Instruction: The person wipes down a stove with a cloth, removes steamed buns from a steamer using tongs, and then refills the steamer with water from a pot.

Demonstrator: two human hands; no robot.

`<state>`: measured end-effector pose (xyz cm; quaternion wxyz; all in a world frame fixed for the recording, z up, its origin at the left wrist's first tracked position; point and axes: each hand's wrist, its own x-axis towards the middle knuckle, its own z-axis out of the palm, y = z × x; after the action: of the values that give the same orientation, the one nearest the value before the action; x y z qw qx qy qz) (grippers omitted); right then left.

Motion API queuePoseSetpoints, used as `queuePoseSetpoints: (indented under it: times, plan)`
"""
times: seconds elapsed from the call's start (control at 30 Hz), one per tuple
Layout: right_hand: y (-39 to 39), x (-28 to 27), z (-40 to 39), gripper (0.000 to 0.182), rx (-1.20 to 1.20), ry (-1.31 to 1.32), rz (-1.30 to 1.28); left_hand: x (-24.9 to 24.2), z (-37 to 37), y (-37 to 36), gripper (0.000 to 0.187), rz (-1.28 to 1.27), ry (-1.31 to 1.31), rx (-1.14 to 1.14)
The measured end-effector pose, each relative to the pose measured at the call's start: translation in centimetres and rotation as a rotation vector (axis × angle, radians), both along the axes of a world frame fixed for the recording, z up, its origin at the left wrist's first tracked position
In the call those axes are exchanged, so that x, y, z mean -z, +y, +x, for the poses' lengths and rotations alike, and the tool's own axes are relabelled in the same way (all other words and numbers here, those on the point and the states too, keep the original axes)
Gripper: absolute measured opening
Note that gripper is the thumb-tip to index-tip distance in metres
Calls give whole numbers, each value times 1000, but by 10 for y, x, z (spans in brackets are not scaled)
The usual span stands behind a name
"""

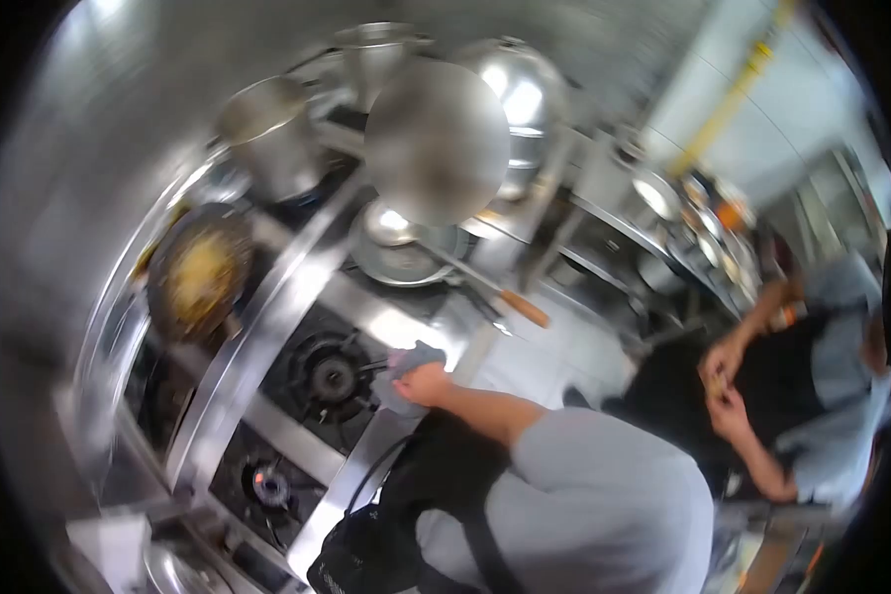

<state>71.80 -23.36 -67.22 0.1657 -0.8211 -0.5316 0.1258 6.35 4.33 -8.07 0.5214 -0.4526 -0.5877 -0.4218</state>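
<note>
My right hand (423,384), at the end of a bare forearm and grey sleeve, is closed on a bunched grey cloth (398,398) at the front edge of the steel stove (289,421). Just left of it is a black burner (333,377) with nothing on its grate. Farther left, a dark wok (173,315) holds yellowish food (204,269). Above my hand, a ladle (477,280) with a wooden handle end lies across a round pan (416,267). My left hand does not show.
A large round metal disc (436,144) blocks part of the back burners. Steel pots (272,139) stand behind. A small glow shows at the lower burner (270,483). At right, a co-worker (762,386) holds something small in both hands, near a side table (614,223) crowded with containers.
</note>
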Motion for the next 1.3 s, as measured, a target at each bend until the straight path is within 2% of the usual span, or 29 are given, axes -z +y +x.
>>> queuePoseSetpoints:
  times: [0.07,0.13,0.2,0.23,0.3,0.43,0.6,0.9,1.0,1.3]
  plan:
    - [1,15,1,49,-25,-24,133,-10,-19,-5,43,-7,0,-26]
    - [4,-2,1,48,-29,-59,34,-17,-35,-18,42,-20,-13,-93]
    - [5,-6,1,48,-23,-84,31,-18,-51,-32,41,-34,-40,-172]
    - [6,-7,-1,48,-98,-107,29,-14,-59,-38,41,-43,-58,-214]
    - [6,-12,2,49,-62,-100,-14,-10,-68,-45,40,-61,-78,-275]
    - [7,-6,5,52,-72,-64,-40,-3,-87,-38,39,-42,-45,-193]
    - [12,-8,10,54,-59,2,-209,-5,-95,-33,38,-45,-25,-137]
    - [18,-26,2,53,-49,-56,-228,-3,-101,-34,37,-54,-29,-101]
    - [15,-11,4,50,-50,-92,-142,-3,-102,-34,37,-50,-24,-92]
    - [13,-7,8,52,-68,-120,-166,-1,-109,-29,37,-48,-14,-65]
